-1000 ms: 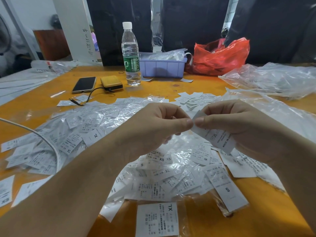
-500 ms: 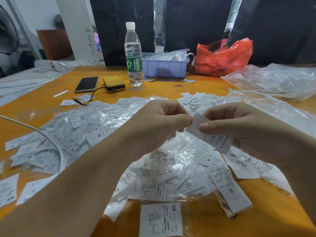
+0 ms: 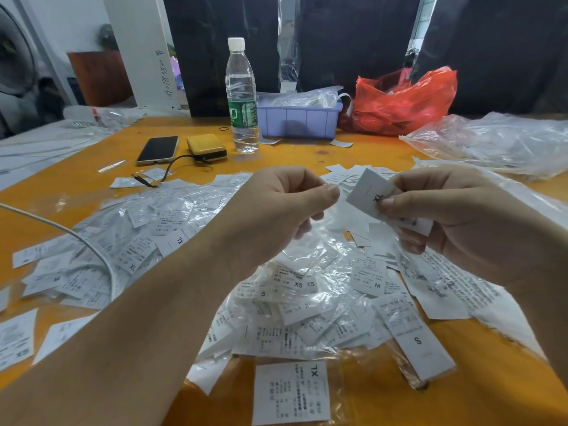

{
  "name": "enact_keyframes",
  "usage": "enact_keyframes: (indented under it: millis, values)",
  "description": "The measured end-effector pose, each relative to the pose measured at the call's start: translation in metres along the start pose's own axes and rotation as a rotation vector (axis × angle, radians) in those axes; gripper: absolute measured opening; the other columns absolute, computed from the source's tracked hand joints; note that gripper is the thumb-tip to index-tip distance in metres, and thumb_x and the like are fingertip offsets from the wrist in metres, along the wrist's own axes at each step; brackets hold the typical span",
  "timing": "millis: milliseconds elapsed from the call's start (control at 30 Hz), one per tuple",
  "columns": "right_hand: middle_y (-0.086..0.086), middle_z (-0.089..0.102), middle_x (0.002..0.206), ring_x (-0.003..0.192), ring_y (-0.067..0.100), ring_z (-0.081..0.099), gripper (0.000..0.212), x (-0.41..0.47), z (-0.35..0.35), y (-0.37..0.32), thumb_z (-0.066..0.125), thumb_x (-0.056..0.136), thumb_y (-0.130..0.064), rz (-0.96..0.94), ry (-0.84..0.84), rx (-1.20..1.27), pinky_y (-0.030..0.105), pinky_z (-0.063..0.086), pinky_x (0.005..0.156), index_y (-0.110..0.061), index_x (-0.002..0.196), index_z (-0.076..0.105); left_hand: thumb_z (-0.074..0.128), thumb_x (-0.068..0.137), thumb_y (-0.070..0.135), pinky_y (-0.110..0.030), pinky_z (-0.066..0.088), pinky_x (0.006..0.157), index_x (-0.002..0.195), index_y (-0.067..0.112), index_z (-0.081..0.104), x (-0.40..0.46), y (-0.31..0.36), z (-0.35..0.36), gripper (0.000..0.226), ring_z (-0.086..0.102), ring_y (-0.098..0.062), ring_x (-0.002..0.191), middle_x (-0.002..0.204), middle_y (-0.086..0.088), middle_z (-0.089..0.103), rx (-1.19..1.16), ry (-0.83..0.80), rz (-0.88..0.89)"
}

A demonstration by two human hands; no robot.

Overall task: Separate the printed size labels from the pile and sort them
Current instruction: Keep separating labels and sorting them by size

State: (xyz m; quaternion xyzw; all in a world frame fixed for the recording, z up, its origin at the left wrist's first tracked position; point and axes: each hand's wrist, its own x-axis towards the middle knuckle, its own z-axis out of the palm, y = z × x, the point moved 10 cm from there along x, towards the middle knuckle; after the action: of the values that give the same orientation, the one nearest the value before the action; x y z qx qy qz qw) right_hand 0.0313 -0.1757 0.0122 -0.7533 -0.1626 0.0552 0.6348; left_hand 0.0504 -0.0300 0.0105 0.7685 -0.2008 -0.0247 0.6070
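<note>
An orange table (image 3: 307,155) stands before dark hanging fabric. Across its middle spreads a pile of labels (image 3: 307,302), white slips mixed with crinkled clear plastic. A red bag (image 3: 405,103) and a purple bin (image 3: 299,121) sit at the far edge beside a water bottle (image 3: 242,96). Above the pile, the left hand (image 3: 276,216) has its fingers curled, thumb against forefinger; whether it holds anything cannot be told. The right hand (image 3: 455,219) pinches an XL label (image 3: 370,195).
</note>
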Motion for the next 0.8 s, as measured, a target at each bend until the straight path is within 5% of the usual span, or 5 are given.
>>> enact_keyframes:
  millis: [300,800]
  values:
    - [0.008,0.049,0.06,0.047,0.013,0.041,0.004,0.0,0.012,0.005,0.07,0.067,-0.009,0.049,-0.061,-0.031,0.025,0.035,0.044,-0.012,0.066,0.071,0.064,0.091,0.02,-0.019,0.048,0.055,0.083,0.012,0.068,-0.001,0.0,0.006,0.011,0.052,-0.007,0.054,0.061,0.008,0.062,-0.01,-0.043,-0.001]
    - [0.013,0.049,0.064,0.049,0.014,0.043,0.014,-0.001,0.019,0.012,0.065,0.068,-0.016,0.091,-0.115,-0.135,0.025,0.035,0.044,-0.003,0.07,0.071,0.064,0.091,0.021,-0.022,0.049,0.06,0.082,0.016,0.069,-0.002,0.002,0.012,0.011,0.052,-0.009,0.059,0.067,0.004,0.065,-0.009,-0.068,0.002]
